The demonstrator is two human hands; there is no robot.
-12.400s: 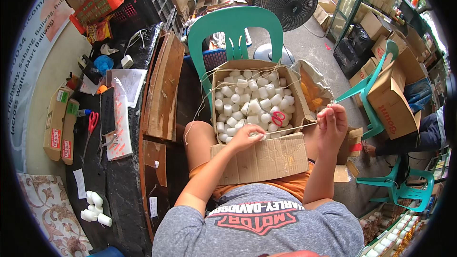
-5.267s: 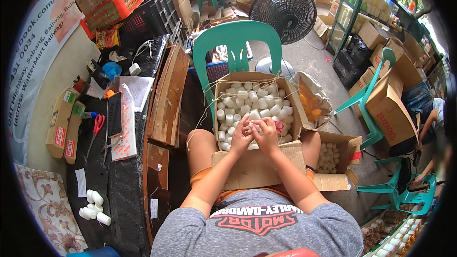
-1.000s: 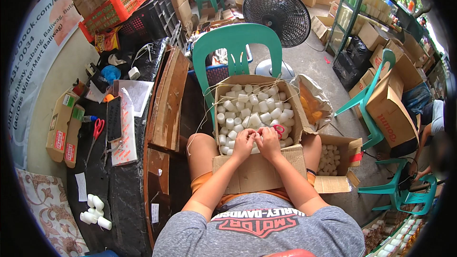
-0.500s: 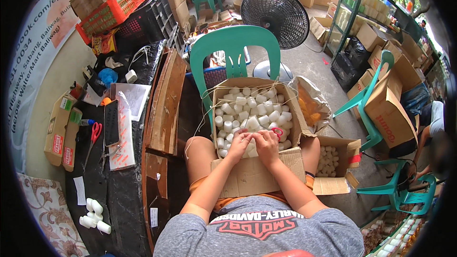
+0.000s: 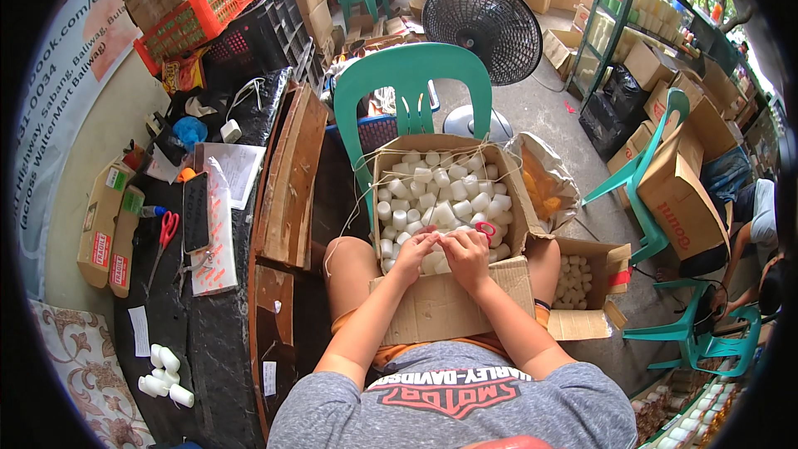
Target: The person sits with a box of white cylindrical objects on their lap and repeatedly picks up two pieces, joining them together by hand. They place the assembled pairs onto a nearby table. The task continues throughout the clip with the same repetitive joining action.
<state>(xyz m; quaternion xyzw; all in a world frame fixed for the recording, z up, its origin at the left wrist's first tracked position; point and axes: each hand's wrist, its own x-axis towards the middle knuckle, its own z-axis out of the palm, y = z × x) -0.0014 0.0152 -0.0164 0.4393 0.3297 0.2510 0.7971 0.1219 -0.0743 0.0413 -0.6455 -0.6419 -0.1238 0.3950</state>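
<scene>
A cardboard box (image 5: 517, 199) full of small white cylinders (image 5: 432, 176) rests in front of me, its near flap (image 5: 453, 303) over my lap. Above the near side of the pile, my left hand (image 5: 416, 253) and my right hand (image 5: 465, 254) meet, fingertips pinched together. Whatever they pinch is too small to make out. Red-handled scissors (image 5: 485, 229) show right beside my right hand, over the cylinders; whether that hand bears them, I cannot tell. Thin pale strings (image 5: 366, 199) hang over the box's left and far edges.
A green chair (image 5: 413, 58) stands behind the box, a black fan (image 5: 482, 29) beyond it. At right are a smaller box of cylinders (image 5: 573, 283) and a green chair (image 5: 640, 175). The black-covered table (image 5: 216, 349) at left holds another pair of scissors (image 5: 169, 229) and a phone (image 5: 196, 212).
My hands stay pinched together in nearly the same place, with only slight finger movement. At the far right, the other person's head has shifted a little.
</scene>
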